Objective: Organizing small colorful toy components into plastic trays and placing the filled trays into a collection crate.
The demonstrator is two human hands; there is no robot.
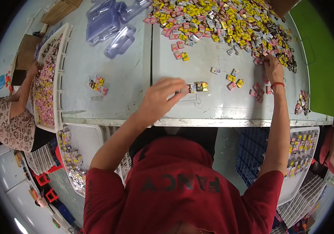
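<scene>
Head: right hand at pile edge; bare table along front.

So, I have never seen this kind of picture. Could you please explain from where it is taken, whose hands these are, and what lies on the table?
There is no machine here. A fisheye camera on a person's head looks down, so straight edges bend. The two bare hands in the middle are the wearer's own.

On the pale table lie a big pile of small coloured boxes, some small groups and clear plastic shells.

The left hand is at the left end of a short row of boxes; the right hand is at the pile's near edge. Whether either holds a box is unclear.
</scene>
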